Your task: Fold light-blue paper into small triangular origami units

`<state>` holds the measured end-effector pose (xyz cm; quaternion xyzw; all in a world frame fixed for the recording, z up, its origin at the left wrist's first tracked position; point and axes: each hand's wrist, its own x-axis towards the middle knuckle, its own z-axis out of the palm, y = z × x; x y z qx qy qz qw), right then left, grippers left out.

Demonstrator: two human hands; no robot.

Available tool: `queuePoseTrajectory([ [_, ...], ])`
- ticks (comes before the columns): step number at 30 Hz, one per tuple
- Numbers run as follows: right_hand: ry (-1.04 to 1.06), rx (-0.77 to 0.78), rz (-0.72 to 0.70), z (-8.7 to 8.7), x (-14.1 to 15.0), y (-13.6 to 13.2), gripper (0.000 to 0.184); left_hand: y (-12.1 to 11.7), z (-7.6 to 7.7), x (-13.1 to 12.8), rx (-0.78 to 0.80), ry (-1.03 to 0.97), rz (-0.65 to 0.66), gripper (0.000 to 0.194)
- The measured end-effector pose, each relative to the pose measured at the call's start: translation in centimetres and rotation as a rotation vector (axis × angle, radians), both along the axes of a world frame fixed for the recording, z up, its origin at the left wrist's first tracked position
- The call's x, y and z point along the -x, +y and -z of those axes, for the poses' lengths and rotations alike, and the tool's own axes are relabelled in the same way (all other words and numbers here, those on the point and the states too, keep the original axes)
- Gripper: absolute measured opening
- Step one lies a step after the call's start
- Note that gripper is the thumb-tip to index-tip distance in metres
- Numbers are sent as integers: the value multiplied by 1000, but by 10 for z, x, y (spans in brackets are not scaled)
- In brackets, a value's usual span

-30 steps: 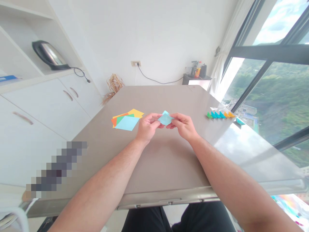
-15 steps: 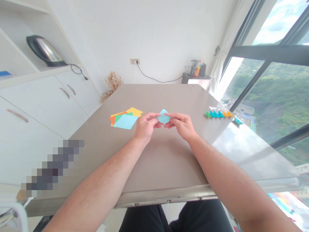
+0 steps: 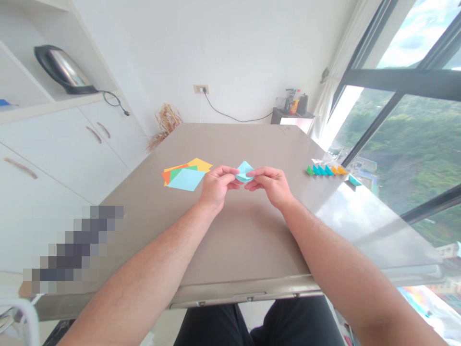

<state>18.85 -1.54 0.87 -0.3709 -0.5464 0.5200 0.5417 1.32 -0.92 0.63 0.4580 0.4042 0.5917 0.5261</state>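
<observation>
— Where is the paper [image 3: 244,166]?
— It is between the two hands, over the middle of the table [image 3: 237,235]. It is pale blue and folded, with one point directed away from the person.
— And how are the hands?
— The left hand [image 3: 215,186] is closed on its left side, pinching it between thumb and fingers. The right hand [image 3: 275,185] pinches the right side in the same manner (whether the paper touches the table, I cannot tell).
— What lies near?
— Just beside the left hand there are the sheets [image 3: 187,179], overlapping each other: pale blue on top, then green, orange and yellow.
— And to the right?
— Well apart from the right hand stands the row [image 3: 326,170] of small folded shapes, green, blue and orange. Near its end, closer to the window [image 3: 425,139], is one blue shape [image 3: 355,180].
— Anything farther?
— On the shelf at left sits the kettle [image 3: 68,72], with its cord lying beside it.
</observation>
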Motion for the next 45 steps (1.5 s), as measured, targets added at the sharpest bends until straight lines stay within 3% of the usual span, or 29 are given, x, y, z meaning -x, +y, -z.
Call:
queuePoseTrajectory([
  [10,-44,-36,-8,3,3,1,22,1,3,-1,-49,48,-17,34],
  [16,-64,-39,31,4,3,0,55,0,5,-1,-70,74,-16,47],
  [21,-103,-16,55,5,6,2,35,1,6,-3,-94,77,-38,47],
  [26,-79,-35,46,4,6,2,43,1,9,-3,-109,56,22,39],
  [32,-66,-33,-12,6,5,2,44,1,7,-3,-134,57,-31,29],
  [45,2,-5,-22,4,4,1,36,1,7,-2,-159,84,-48,37],
])
